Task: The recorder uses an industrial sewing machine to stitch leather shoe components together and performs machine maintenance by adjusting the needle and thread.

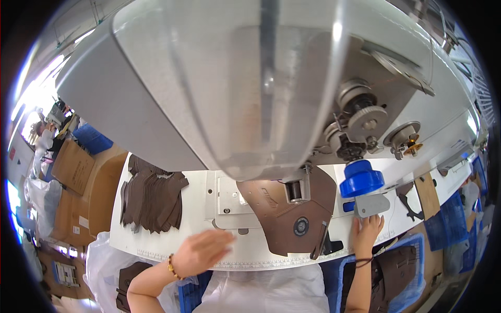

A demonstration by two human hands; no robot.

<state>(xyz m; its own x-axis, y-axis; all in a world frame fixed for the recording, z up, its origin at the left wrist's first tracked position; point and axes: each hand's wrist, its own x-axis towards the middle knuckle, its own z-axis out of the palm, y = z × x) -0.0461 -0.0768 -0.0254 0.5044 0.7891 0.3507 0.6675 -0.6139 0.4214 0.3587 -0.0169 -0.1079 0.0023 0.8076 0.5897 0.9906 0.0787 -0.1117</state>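
A large grey sewing machine [250, 88] fills the upper view. Under its needle area lies a brown leather piece [284, 216] with a round emblem, flat on the white table [198, 250]. My left hand [201, 251], blurred and with a bead bracelet at the wrist, hovers over the table's front edge just left of the leather piece, fingers apart and holding nothing. My right hand [368, 232] rests at the table's right front, fingertips touching a grey lever plate [371, 205] below a blue knob [361, 178].
A stack of dark brown leather pieces [154, 195] lies on the table's left. Cardboard boxes [78, 180] stand on the floor at left. A blue basket [407, 271] with brown pieces sits at lower right. White plastic bags [102, 266] lie at lower left.
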